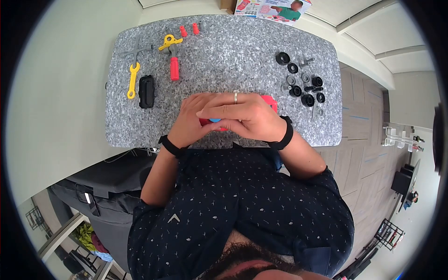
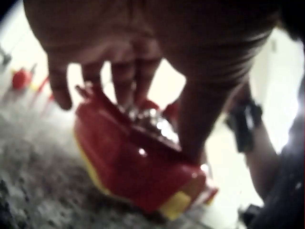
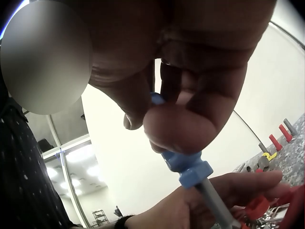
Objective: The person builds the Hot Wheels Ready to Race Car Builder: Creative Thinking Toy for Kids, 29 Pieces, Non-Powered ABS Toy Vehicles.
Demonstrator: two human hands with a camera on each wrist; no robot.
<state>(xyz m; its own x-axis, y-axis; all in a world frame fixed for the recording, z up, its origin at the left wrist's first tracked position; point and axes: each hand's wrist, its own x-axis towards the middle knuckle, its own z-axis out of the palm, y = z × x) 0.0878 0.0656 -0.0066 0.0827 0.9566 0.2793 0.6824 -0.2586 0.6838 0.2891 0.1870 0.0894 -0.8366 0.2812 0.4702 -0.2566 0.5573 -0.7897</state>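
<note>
Red plastic toy body (image 2: 128,157) sits right of the black oblong part (image 1: 146,92), the left hand (image 1: 187,115) gripping it across both sides. The right hand (image 1: 247,114) pinches a blue-handled screwdriver (image 3: 195,174), shaft slanting down towards the toy; its tip is hidden. Driving a screw seems the step in hand; the next move probably calls for downward pressure and a twist, toy braced.

A person's fingers (image 1: 225,111) overlap across a red toy (image 1: 269,99) on a speckled surface (image 1: 233,51); a hammer (image 1: 174,69) and wrench (image 1: 132,80) lie ahead to their left, black wheels (image 1: 282,58) ahead to their right.
</note>
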